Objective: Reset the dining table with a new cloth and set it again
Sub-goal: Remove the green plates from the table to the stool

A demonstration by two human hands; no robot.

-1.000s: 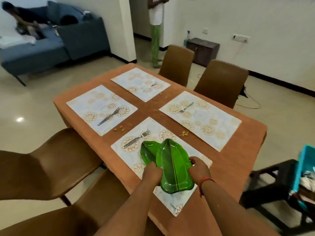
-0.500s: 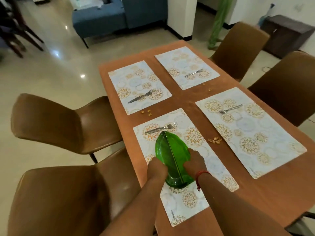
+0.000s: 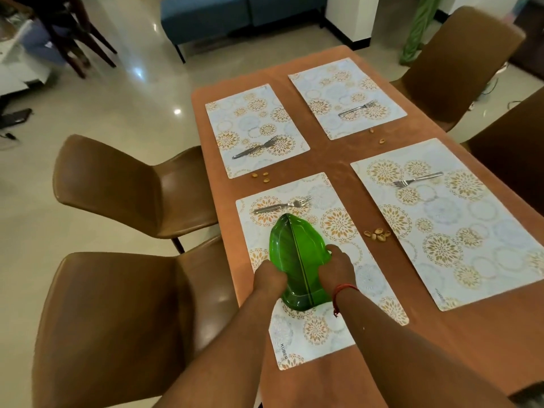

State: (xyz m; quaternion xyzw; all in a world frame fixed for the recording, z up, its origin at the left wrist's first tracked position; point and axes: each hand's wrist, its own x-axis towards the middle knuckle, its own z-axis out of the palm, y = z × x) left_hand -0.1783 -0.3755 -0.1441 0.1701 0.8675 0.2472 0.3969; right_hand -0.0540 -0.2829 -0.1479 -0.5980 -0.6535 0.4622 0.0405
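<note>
Orange tablecloth is covered by four placemats. Leaf-shaped green plates, fanned a second ago, are now stacked above the near placemat, gripped by left hand and right hand; clearing seems underway.

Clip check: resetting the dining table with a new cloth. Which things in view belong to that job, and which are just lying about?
Part of the job: green leaf plates, gripped by left hand and right hand; four placemats; four forks; orange tablecloth; nut shells to clear.

Just lying about: brown chairs; blue sofa; dark chair.
</note>
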